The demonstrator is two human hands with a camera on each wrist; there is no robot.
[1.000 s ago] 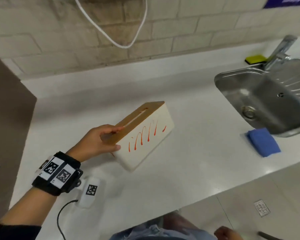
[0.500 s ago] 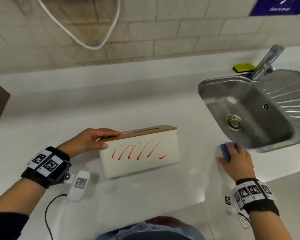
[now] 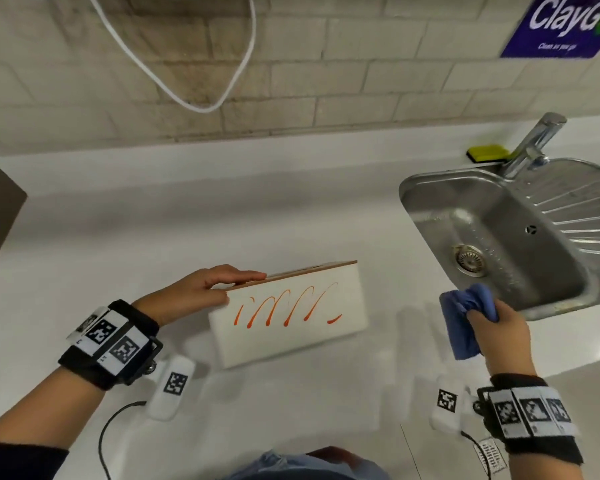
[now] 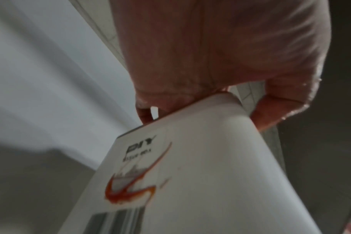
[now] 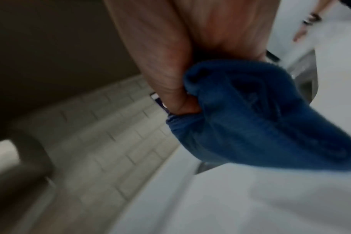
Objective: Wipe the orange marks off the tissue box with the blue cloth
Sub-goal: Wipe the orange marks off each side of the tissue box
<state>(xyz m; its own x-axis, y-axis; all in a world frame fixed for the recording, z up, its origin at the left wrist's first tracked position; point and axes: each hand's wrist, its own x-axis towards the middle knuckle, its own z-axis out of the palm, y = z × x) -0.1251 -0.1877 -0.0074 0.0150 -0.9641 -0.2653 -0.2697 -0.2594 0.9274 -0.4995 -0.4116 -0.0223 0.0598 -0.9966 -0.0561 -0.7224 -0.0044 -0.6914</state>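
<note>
Head view | left hand [image 3: 194, 292] grips tissue box [image 3: 291, 320] by its top end, orange marks [image 3: 286, 308] facing me | right hand [image 3: 496, 336] clutches bunched blue cloth [image 3: 465, 323], apart right of box

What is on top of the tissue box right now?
The left hand rests its fingers on the left end of the tissue box, over its brown lid. Nothing else sits on the lid. The slot and whatever is inside cannot be seen from here.
</note>
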